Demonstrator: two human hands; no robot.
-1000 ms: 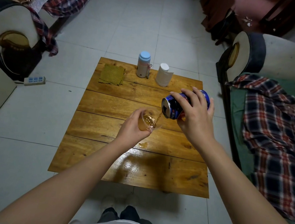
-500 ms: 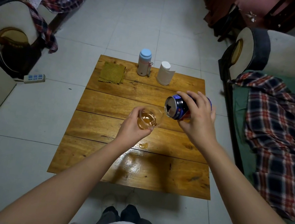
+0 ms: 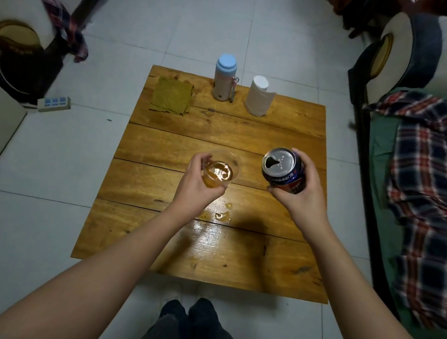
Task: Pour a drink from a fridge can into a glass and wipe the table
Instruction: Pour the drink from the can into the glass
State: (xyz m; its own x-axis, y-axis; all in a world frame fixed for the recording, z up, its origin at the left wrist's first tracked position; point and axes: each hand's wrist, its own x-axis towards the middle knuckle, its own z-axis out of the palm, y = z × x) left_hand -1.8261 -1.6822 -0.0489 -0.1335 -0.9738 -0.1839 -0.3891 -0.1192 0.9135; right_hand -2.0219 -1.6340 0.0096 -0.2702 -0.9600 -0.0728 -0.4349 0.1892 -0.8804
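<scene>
Small spilled drops [image 3: 222,216] are seen on the wooden tabletop [image 3: 234,258] just before the hands. Above its middle, a clear glass [image 3: 220,170] holding amber drink is gripped by the left hand [image 3: 199,186], and an opened blue can [image 3: 282,170], nearly upright, is clasped by the right hand [image 3: 302,196]. At the far edge are set a green cloth [image 3: 171,99], a flask [image 3: 224,78] and a paper roll [image 3: 259,95].

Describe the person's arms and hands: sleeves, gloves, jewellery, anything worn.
Both forearms are bare up to the frame's lower edge; no sleeve shows. The left hand and right hand wear no gloves, and no watch, bracelet or ring is visible. Nails look short and unpainted, though they are small in this view.
</scene>
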